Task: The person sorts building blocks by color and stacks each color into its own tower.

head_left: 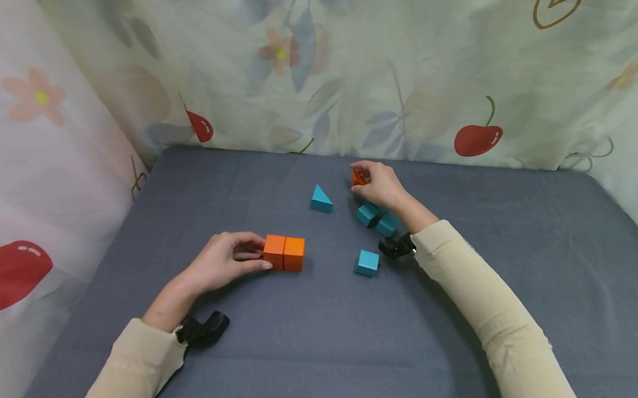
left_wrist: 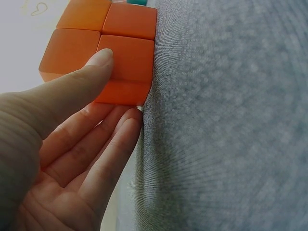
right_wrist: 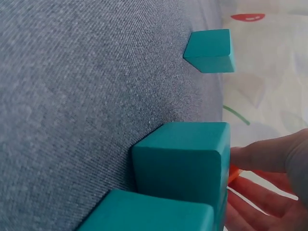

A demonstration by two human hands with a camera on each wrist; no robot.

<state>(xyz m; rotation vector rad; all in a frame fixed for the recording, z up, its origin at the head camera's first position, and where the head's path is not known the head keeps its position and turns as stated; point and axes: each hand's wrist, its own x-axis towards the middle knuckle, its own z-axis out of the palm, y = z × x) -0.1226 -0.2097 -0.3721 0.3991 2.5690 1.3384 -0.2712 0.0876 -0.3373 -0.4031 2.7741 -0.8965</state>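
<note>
My left hand (head_left: 228,261) holds the left end of a block of orange cubes (head_left: 293,255). In the left wrist view the orange cubes (left_wrist: 127,55) form two side-by-side stacks, two high, with the thumb across the front faces and fingertips at the edge. Toward the back of the table, my right hand (head_left: 379,184) pinches a small orange block (head_left: 358,178), largely covered by the fingers. Two teal blocks (head_left: 368,214) lie beneath the right wrist; in the right wrist view a teal block (right_wrist: 180,163) hides part of the fingers.
A teal triangular block (head_left: 321,201) stands left of the right hand. Nearer the front sits a teal cube (head_left: 367,263). Grey cloth (head_left: 315,359) covers the table, and a patterned curtain (head_left: 347,103) hangs along its back and left side.
</note>
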